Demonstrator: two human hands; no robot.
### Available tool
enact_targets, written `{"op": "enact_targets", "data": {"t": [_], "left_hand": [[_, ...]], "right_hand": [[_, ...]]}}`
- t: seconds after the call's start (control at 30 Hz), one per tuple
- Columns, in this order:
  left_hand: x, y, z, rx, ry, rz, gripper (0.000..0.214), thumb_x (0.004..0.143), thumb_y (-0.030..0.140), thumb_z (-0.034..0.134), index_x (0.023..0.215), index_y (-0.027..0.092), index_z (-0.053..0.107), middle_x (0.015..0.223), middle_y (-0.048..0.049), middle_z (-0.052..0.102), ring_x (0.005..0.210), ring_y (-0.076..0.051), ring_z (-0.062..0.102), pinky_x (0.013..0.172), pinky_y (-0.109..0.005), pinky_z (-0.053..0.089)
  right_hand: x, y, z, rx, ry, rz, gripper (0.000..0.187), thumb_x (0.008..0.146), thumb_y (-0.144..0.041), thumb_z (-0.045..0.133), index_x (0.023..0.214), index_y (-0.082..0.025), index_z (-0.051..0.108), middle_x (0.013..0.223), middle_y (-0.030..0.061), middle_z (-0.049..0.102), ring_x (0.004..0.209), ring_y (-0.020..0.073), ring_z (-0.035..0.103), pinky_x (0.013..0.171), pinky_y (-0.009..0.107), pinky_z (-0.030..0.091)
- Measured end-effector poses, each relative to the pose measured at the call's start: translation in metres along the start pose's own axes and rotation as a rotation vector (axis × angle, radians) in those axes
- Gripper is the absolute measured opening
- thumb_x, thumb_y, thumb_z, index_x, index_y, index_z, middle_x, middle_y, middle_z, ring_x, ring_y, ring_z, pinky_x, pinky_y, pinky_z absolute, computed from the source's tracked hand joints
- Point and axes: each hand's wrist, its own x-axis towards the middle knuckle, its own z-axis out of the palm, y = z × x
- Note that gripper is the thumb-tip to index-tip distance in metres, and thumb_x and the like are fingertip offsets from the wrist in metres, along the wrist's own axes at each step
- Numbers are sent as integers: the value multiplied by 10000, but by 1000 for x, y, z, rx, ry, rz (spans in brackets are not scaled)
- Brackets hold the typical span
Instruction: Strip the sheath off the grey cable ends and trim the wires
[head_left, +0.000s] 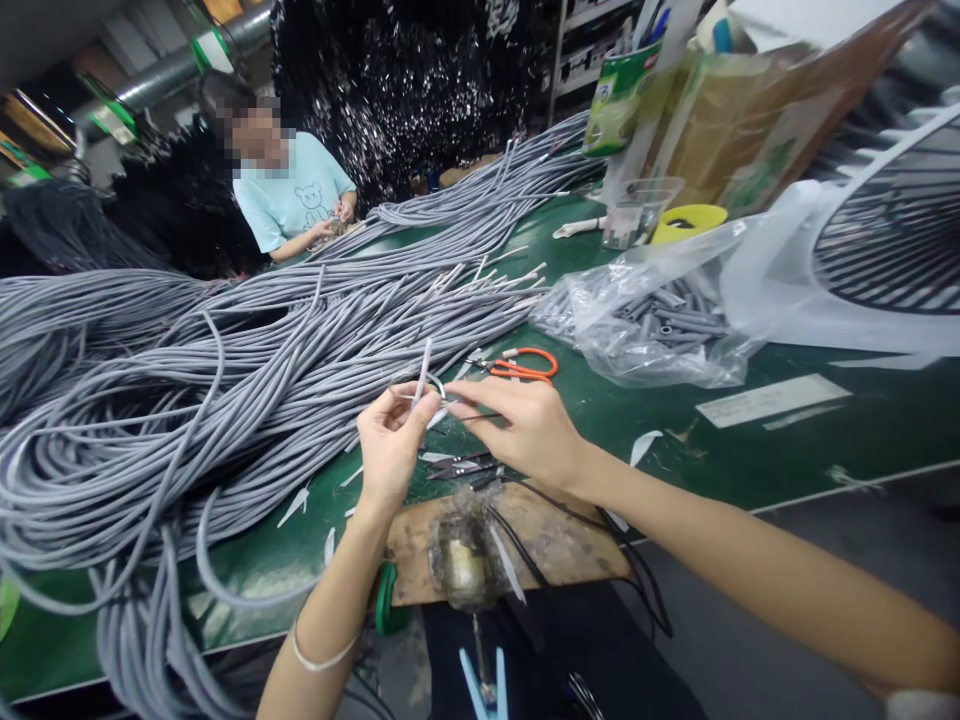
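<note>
My left hand [391, 435] is closed in a pinch on a pale, thin cable end [422, 372] that sticks up past the thumb. Close on its right, my right hand [525, 418] has thumb and fingers pressed together at a curved whitish piece by the left fingertips. A thin dark wire runs along the right fingers; whether it is held cannot be made out. Just beyond the hands lie orange-handled scissors [536, 366]. Dark snips [459, 466] rest on the table below the fingers.
Bundles of grey cable [247, 400] cover the left of the green table [645, 520]. At right are a plastic bag [645, 310] of grey tube pieces, a white fan [862, 250] and a green can [622, 95]. A wooden board [577, 540] lies nearest. A person [300, 195] works across.
</note>
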Motion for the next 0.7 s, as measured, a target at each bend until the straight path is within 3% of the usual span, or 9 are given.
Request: {"op": "enact_targets", "data": {"t": [0.13,0.3,0.4,0.53,0.7], "left_hand": [[-1,3,1,-99,-53,-29,352,676,477,689,686,128,647,546,1,557,341,-11,287,326,-169,172],[-1,10,2,-196,-21,-26,327,619,441,743,643,151,596,520,47,492,327,0,264,319,-155,166],[-2,9,1,-81,-8,24,283,613,392,760,681,146,638,490,60,455,369,-12,296,360,-149,234],[-4,8,1,111,-132,-13,227,601,318,762,703,125,701,584,-4,577,484,-59,419,464,-182,349],[-6,9,2,264,-196,-7,204,620,314,740,610,116,693,511,4,510,469,-63,344,442,-200,275]], "right_hand": [[1,5,3,63,-140,63,195,824,-110,501,781,-147,688,700,36,701,576,112,606,560,205,439],[8,1,-4,212,-75,209,112,792,-154,571,720,-135,654,670,21,681,531,91,563,505,184,409],[10,-2,-8,284,-43,262,128,790,-196,582,683,-136,619,620,10,642,502,82,524,471,181,388],[11,-4,-10,357,-27,307,143,801,-221,558,682,-145,582,582,-10,584,465,66,462,435,174,355],[13,-1,-12,407,-2,360,202,811,-276,535,649,-160,501,537,-40,466,436,51,382,404,171,303]]}}
